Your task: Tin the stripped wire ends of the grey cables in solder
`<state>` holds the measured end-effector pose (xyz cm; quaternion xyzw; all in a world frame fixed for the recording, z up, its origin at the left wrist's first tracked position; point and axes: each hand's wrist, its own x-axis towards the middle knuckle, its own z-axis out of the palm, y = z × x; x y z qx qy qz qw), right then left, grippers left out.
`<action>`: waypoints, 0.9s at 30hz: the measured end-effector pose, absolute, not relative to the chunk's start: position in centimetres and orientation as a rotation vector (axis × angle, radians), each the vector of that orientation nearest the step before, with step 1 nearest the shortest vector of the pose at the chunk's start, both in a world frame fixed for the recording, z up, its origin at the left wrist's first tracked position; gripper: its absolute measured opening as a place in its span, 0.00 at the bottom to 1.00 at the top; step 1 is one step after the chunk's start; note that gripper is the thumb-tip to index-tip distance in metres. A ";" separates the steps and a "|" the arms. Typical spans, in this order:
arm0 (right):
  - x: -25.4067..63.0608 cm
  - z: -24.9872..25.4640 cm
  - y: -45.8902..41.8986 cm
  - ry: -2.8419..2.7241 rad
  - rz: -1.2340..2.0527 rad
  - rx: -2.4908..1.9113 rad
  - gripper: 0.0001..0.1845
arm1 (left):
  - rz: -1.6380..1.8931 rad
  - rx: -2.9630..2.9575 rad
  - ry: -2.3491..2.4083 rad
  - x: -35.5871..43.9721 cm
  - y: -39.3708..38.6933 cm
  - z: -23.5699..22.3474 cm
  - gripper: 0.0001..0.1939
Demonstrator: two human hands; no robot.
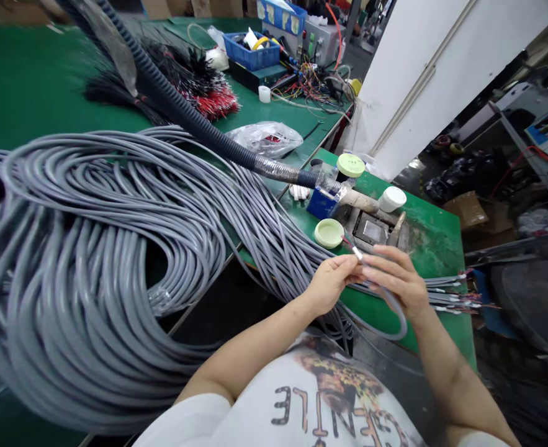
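Note:
Between both hands is the end of a grey cable (pixel 401 323), with a white section and thin reddish wires at its tip. My left hand (pixel 332 282) pinches the cable near this end. My right hand (pixel 401 280) is closed around the cable just beside it, and the cable curves down below that hand in a loop. The wire tips point toward a shallow pale green dish (pixel 328 234). Behind the hands sits a dark metal block with a square silvery surface (pixel 371 231). My fingers hide part of the cable.
A large coil of grey cable (pixel 69 273) covers the left side. Several cable ends (pixel 450 301) lie right of my hands. A ribbed hose (pixel 185 115) crosses overhead toward the metal block. Nearby stand a white jar (pixel 392 198) and a yellow-green lid (pixel 350 164).

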<state>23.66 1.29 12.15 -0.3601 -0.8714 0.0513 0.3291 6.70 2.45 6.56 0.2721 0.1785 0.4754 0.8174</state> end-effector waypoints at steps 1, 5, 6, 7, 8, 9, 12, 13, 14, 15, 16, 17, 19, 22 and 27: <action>23.4 12.2 1.7 -2.199 0.119 -0.974 0.16 | 1.048 0.708 0.437 6.3 2.3 6.6 0.19; 22.5 13.0 4.3 -1.914 0.085 -1.190 0.12 | 1.135 1.452 0.649 4.4 1.6 5.9 0.15; 22.4 13.1 5.0 -1.885 0.095 -1.230 0.11 | 1.135 1.608 0.680 4.0 1.5 5.4 0.14; 22.2 13.1 5.7 -1.874 0.110 -1.256 0.11 | 1.131 1.725 0.701 3.7 1.4 4.8 0.13; 22.0 13.1 6.4 -1.883 0.128 -1.269 0.11 | 1.128 1.804 0.721 3.5 1.4 4.2 0.14; 21.9 13.0 7.0 -1.905 0.147 -1.275 0.11 | 1.122 1.860 0.733 3.4 1.3 3.6 0.14; 21.6 12.6 8.5 -1.978 0.200 -1.285 0.11 | 1.122 1.945 0.734 3.4 1.3 2.1 0.14; 21.5 12.4 8.8 -1.994 0.213 -1.290 0.11 | 1.125 1.959 0.727 3.4 1.3 1.9 0.14; 21.3 12.3 9.2 -2.002 0.222 -1.297 0.11 | 1.127 1.966 0.722 3.4 1.3 1.7 0.14; 21.2 12.1 9.5 -2.009 0.228 -1.305 0.11 | 1.127 1.968 0.719 3.4 1.3 1.7 0.14; 21.0 12.0 9.7 -2.017 0.231 -1.313 0.11 | 1.124 1.966 0.717 3.4 1.4 1.7 0.14; 20.9 11.8 10.0 -2.027 0.229 -1.320 0.12 | 1.119 1.961 0.714 3.4 1.4 1.8 0.14; 20.7 11.5 10.4 -2.055 0.225 -1.332 0.12 | 1.112 1.944 0.710 3.3 1.4 2.0 0.14; 20.4 11.0 11.0 -2.103 0.228 -1.339 0.12 | 1.127 1.921 0.709 3.3 1.4 2.1 0.13; 19.8 10.5 11.7 -2.141 0.212 -1.367 0.12 | 1.162 1.838 0.682 3.3 1.4 2.1 0.13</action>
